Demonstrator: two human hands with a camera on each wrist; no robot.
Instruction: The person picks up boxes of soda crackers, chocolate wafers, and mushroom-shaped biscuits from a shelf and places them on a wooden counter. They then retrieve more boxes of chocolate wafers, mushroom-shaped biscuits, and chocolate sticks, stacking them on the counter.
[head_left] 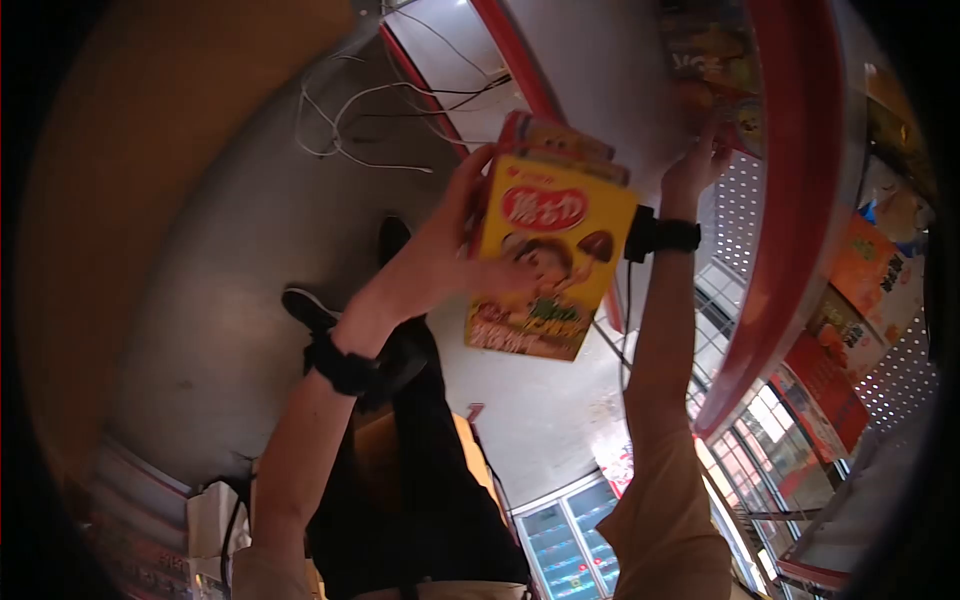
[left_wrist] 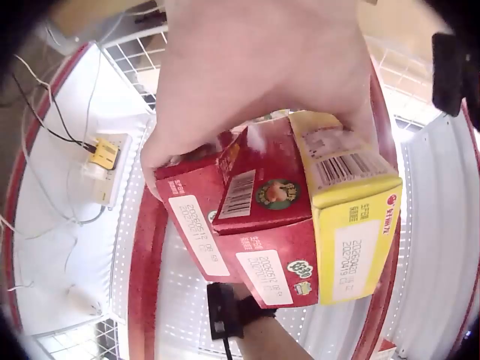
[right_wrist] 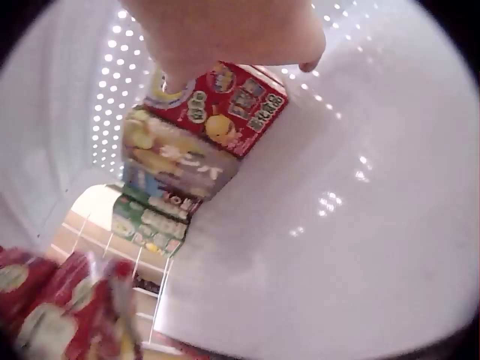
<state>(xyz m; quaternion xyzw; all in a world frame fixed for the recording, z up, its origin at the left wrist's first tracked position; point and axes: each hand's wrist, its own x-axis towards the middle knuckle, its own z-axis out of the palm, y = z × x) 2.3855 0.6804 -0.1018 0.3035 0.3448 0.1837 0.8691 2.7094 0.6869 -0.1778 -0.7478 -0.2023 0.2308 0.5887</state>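
My left hand (head_left: 425, 260) grips a bundle of snack boxes in front of my body. A yellow box (head_left: 550, 270) with a cartoon child faces up in the head view. In the left wrist view, two red boxes (left_wrist: 277, 262) stand side by side against it, date labels showing. My right hand (head_left: 700, 150) reaches onto the shelf. In the right wrist view it lies over a red box (right_wrist: 236, 109) with a yellow character, the digit on its right showing past the box edge. The other fingers are mostly hidden, so I cannot tell whether they hold it.
A row of packets, among them a pale yellow packet (right_wrist: 180, 154) and a green box (right_wrist: 150, 225), continues beyond the red box. A red shelf edge (head_left: 800, 200) curves past my right arm. Loose cables (head_left: 345, 115) hang at the upper left; a socket strip (left_wrist: 112, 169) sits on a shelf.
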